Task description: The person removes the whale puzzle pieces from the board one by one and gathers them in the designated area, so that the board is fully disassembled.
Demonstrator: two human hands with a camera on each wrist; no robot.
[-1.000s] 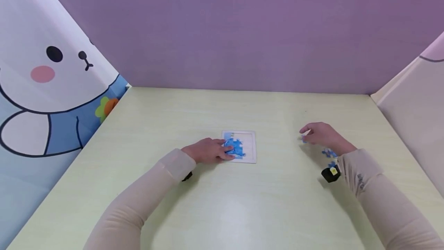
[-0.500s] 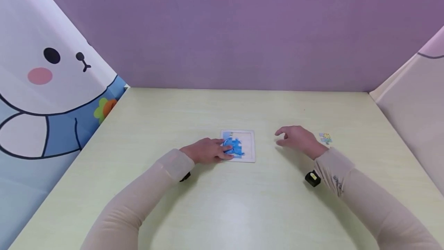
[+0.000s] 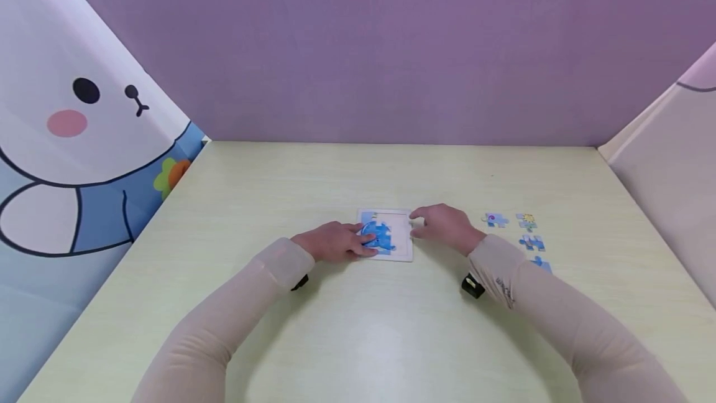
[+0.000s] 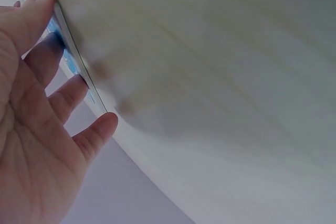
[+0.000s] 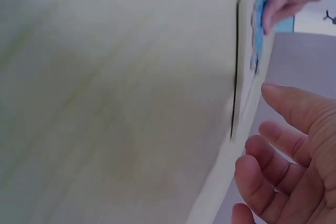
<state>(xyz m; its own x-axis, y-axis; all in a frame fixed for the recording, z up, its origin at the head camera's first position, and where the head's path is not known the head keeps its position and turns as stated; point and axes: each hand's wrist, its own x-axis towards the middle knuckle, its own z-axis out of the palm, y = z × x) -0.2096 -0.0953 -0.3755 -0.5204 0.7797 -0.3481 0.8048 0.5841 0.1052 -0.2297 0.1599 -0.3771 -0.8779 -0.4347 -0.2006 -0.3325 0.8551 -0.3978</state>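
Note:
A square white puzzle board (image 3: 403, 241) lies mid-table, with joined blue puzzle pieces (image 3: 383, 233) in its left part and a bare right part. My left hand (image 3: 335, 242) rests on its left side, fingers spread over the blue picture; in the left wrist view the fingertips touch the board's edge (image 4: 79, 59). Beside the board's right edge is my right hand (image 3: 445, 227). The right wrist view has the right hand (image 5: 294, 150) with thumb and fingers apart, loosely bent, nothing visible between them. Whether it touches the board I cannot tell.
Several loose puzzle pieces lie to the right: a swirl piece (image 3: 496, 220), a yellow flower piece (image 3: 526, 221), a blue piece (image 3: 532, 242), and another blue piece (image 3: 541, 264) partly behind the right sleeve. A purple cloth wall (image 3: 391, 48) borders the table's far edge.
My right hand has moved left from the loose pieces to the board's right edge, uncovering those pieces. The left hand stays on the board.

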